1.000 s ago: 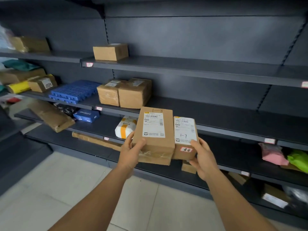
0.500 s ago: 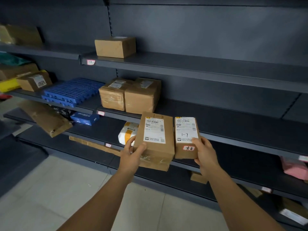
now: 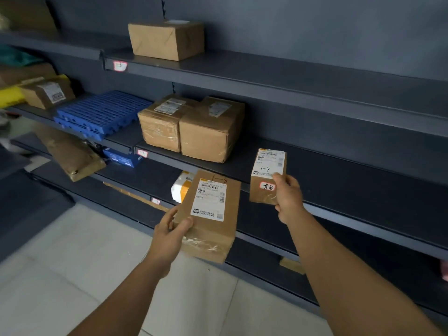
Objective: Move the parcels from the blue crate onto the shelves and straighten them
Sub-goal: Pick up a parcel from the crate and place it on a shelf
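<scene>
Brown cardboard fills both hands in front of the dark shelving. Taking the taped pair of boxes [image 3: 191, 128] on the middle shelf [image 3: 339, 170] as the landmark: the right hand [image 3: 288, 198] is below and to the right of that pair, its fingers wrapped around the lower right corner of the small parcel [image 3: 266, 174], which stands upright with its white label and the handwritten "1-7" facing the camera. The small parcel's lower part overlaps the front lip of the middle shelf; whether its base touches the lip cannot be told. The left hand [image 3: 171, 230] is straight below the pair, thumb on the face and fingers behind the lower left corner of the large parcel [image 3: 209, 215], which is tilted, its top leaning away, and held out in front of the lower shelves, clear of their edges. The two parcels are apart, with a gap between them. To the right of the pair the middle shelf runs bare along its whole front edge. Left of the pair lies a blue slatted panel [image 3: 101, 112], reaching the shelf's front edge. Above the pair, a single box [image 3: 167, 40] sits near the lip of the upper shelf [image 3: 266, 71], and that shelf is open to its right as well.
</scene>
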`<state>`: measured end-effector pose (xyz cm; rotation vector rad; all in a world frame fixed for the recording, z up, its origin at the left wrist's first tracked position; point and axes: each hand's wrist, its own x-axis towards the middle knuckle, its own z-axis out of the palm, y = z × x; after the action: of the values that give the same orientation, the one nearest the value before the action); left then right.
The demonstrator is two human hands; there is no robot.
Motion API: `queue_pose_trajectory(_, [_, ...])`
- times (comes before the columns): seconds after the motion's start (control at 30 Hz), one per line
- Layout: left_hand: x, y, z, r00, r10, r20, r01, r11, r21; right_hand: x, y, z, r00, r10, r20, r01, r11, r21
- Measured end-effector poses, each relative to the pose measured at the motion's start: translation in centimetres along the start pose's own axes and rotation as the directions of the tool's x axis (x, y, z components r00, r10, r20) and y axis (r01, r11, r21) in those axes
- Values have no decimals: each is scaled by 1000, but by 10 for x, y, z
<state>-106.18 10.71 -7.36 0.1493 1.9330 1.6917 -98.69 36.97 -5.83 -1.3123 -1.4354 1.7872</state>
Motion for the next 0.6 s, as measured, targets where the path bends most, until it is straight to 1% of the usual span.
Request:
queue_pose_trajectory(0.2, [20, -5, 27, 995, -45, -91, 44, 999, -7, 62, -16, 11, 999, 27, 23, -26, 999, -35])
queue_pose_trajectory(0.4, [26, -11, 42, 989, -81, -123, 78, 996, -34, 114, -14, 18, 999, 37, -15, -38, 997, -74])
queue_pose_trajectory(0.5, [26, -11, 47, 987, -86, -139, 81, 996, -37, 125, -12, 18, 996, 86, -21, -87, 995, -50])
queue_pose_trajectory(0.6, [28, -12, 51, 985, -90, -145, 85, 996, -41, 127, -11, 19, 995, 97, 10, -96, 995, -15])
